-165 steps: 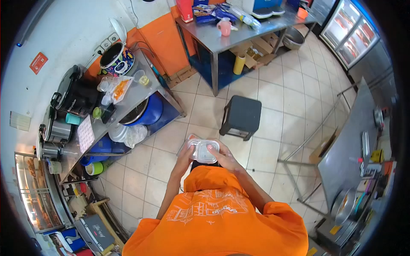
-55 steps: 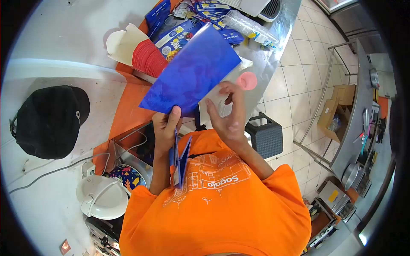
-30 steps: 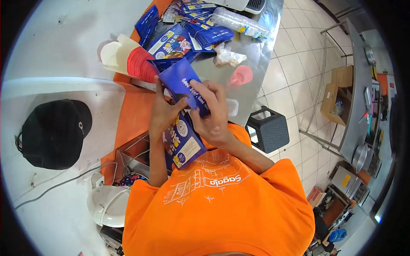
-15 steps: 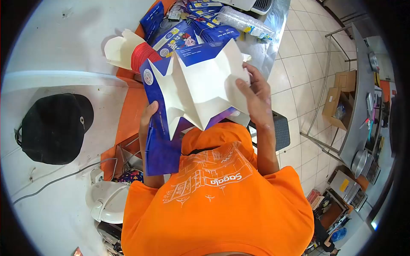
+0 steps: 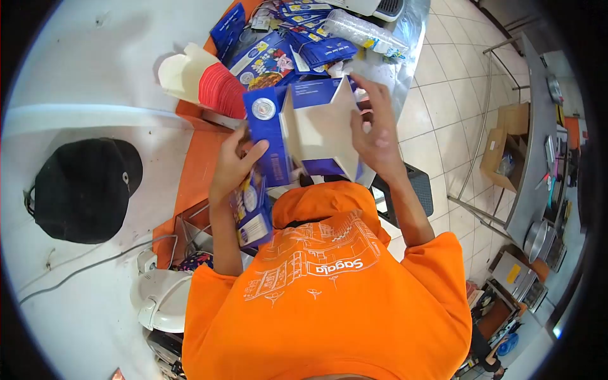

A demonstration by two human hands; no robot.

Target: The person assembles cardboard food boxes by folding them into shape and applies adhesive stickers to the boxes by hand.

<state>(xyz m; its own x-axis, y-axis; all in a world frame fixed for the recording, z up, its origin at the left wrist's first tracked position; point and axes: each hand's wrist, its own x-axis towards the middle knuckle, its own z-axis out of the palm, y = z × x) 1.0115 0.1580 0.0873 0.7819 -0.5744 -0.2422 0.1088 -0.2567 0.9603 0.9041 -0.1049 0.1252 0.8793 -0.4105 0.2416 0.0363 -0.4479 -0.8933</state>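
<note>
A blue printed cardboard carton [image 5: 320, 130], partly folded up with its pale inside showing, is held in front of my chest. My left hand [image 5: 237, 164] grips its left side, thumb on the blue outer panel. More blue printed carton pieces [image 5: 253, 212] hang beneath that hand, along the forearm; I cannot tell how they are held. At the carton's right side flap is my right hand [image 5: 380, 130], with thumb and forefinger at the flap's edge. Some of its other fingers are curled and partly hidden.
Flat blue cartons [image 5: 269, 57] lie piled on the metal table [image 5: 415, 38], beside a sleeve of clear plastic cups [image 5: 364, 33]. Nested red paper containers [image 5: 221, 92] stand left. A black cap [image 5: 85, 190] hangs on the wall. A dark stool [image 5: 415, 196] is at right.
The carton's side panels have been folded up from a flatter, spread shape. My left hand has risen and come further round the blue panel. My right hand has shifted along the flap.
</note>
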